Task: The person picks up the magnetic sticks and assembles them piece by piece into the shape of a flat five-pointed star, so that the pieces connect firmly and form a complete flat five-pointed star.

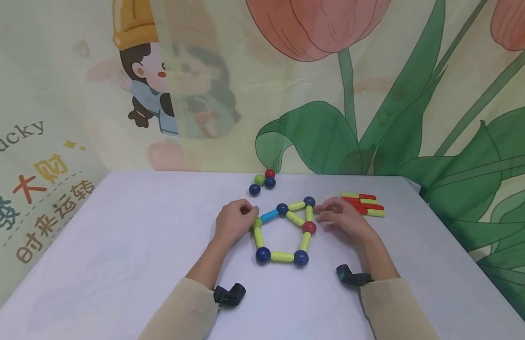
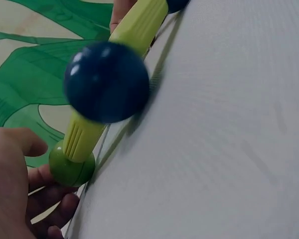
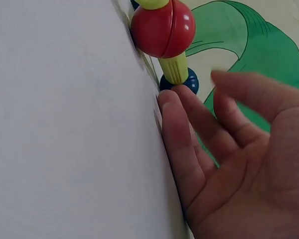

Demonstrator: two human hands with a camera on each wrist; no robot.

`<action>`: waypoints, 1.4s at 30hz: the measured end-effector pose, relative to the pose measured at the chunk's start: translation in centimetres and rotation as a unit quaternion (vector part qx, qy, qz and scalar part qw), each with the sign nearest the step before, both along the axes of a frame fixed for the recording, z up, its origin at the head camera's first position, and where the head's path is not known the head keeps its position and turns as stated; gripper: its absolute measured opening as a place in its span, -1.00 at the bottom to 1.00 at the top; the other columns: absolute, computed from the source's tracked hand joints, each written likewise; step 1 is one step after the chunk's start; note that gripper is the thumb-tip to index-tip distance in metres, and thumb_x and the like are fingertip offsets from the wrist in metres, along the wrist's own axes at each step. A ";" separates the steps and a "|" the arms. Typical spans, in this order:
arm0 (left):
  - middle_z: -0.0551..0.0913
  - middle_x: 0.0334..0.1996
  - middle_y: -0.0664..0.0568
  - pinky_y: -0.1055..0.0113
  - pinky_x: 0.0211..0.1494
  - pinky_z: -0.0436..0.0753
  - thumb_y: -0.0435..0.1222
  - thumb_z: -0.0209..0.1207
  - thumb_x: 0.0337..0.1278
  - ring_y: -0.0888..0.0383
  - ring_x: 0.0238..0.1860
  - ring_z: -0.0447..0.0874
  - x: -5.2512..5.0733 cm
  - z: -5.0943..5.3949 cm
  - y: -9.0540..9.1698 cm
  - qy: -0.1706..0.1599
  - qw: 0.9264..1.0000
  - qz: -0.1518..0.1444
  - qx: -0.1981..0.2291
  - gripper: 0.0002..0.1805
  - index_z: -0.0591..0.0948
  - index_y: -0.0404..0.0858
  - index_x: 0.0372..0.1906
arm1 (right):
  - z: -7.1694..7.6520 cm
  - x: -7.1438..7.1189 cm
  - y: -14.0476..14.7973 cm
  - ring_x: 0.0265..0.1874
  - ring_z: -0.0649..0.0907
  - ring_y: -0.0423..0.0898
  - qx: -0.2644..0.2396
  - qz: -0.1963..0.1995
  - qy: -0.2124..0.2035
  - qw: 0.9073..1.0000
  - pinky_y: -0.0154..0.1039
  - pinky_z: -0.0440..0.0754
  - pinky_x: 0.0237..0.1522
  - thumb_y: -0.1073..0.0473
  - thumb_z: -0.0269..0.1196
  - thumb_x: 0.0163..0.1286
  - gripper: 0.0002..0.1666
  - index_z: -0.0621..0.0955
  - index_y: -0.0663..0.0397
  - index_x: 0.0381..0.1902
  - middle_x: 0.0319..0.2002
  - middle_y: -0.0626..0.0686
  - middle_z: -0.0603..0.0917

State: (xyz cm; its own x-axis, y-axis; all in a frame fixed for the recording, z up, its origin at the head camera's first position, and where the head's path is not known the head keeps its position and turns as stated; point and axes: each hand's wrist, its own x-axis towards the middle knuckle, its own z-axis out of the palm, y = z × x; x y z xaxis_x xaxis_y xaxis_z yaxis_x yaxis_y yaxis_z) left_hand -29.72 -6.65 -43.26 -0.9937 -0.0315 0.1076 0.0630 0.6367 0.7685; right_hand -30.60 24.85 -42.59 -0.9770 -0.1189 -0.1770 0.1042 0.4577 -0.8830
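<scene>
Read clock positions on the frame [image 1: 295,219], with 12 o'clock towards the wall [image 1: 220,156].

The frame lies on the tabletop [image 1: 160,264], between the left hand [image 1: 233,219] and the right hand [image 1: 344,217]. It carries the green ball [image 1: 256,224] at 10 o'clock, a blue ball [image 1: 282,209] at 12, the red ball [image 1: 309,227] at 2, and blue balls [image 1: 301,258] at 5 and 7. The blue rod [image 1: 269,216] links 10 to 12; yellow rods [image 1: 282,256] make the other links. The outer ball [image 1: 309,201], also blue, sits at 1 and is joined to the balls at 12 and 2. Spare balls [image 1: 269,182] lie beyond the frame at 11; spare rods [image 1: 373,206] lie between 2 and 3, just beyond the right hand.

The left hand is at 10 with its fingers at the green ball; whether it grips the ball or only touches it cannot be told. The right hand, between 2 and 3, is released: its thumb stands apart and its fingertips reach the outer ball, with no grasp on it.

The step in hand appears to be steadying the frame and setting its joints. Brace the green ball lightly; a sideways pull there would probably skew the frame. Support the outer ball from its 3 o'clock side. Press along each rod's axis, not across it. Check that every rod end meets its ball squarely before releasing.
</scene>
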 end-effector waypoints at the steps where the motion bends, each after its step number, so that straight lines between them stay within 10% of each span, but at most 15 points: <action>1: 0.70 -0.45 0.09 0.30 -0.29 0.47 -0.01 0.20 0.28 0.12 -0.38 0.56 0.0 0.0 0.0 0.002 1.000 -0.004 -0.002 -0.71 0.73 -0.10 -0.39 | 0.1 0.1 -0.1 0.20 0.66 0.08 0.000 0.019 -0.001 1.000 -0.22 0.74 -0.04 0.01 0.40 0.36 -0.47 0.55 0.07 0.19 0.33 0.15 0.61; 9: 0.60 -0.65 0.13 0.29 -0.35 0.44 -0.07 0.16 0.32 0.14 -0.49 0.49 0.3 0.0 0.0 -0.009 0.998 -0.062 0.019 -0.61 0.65 -0.12 -0.62 | 0.9 0.4 -2.4 0.41 0.53 0.20 0.033 0.133 0.015 0.990 0.10 0.63 0.26 0.05 0.46 0.28 -0.29 0.53 -0.08 0.38 0.45 0.12 0.47; 17: 0.76 -0.01 0.10 0.12 0.12 0.59 -0.14 0.28 0.33 0.13 -0.03 0.66 0.3 -0.2 0.5 -0.010 0.992 -0.122 0.026 -0.67 0.70 -0.02 0.15 | 0.8 0.6 -3.8 0.07 0.70 0.03 0.077 0.082 0.035 0.993 -0.12 0.72 0.05 0.07 0.43 0.34 -0.55 0.64 -0.03 0.16 0.12 0.06 0.71; 34: 0.73 -0.16 0.08 0.22 -0.04 0.58 -0.17 0.36 0.26 0.16 -0.19 0.58 0.5 -0.3 0.5 0.001 0.994 -0.111 0.015 -0.72 0.69 -0.08 0.04 | 0.9 0.4 -4.6 -0.01 0.67 0.01 0.095 0.093 0.048 0.990 -0.16 0.71 -0.04 0.06 0.39 0.39 -0.66 0.69 -0.09 0.10 0.09 0.04 0.71; 42: 0.72 -0.17 0.08 0.23 -0.05 0.58 -0.19 0.35 0.22 0.18 -0.22 0.59 0.5 -0.5 0.3 0.012 0.994 -0.109 0.008 -0.73 0.69 -0.10 0.00 | 1.9 0.3 -1.1 -0.05 0.67 0.04 0.123 -0.034 0.079 0.989 -0.23 0.69 -0.11 0.03 0.29 0.49 -0.63 0.66 -0.02 0.17 0.12 0.11 0.68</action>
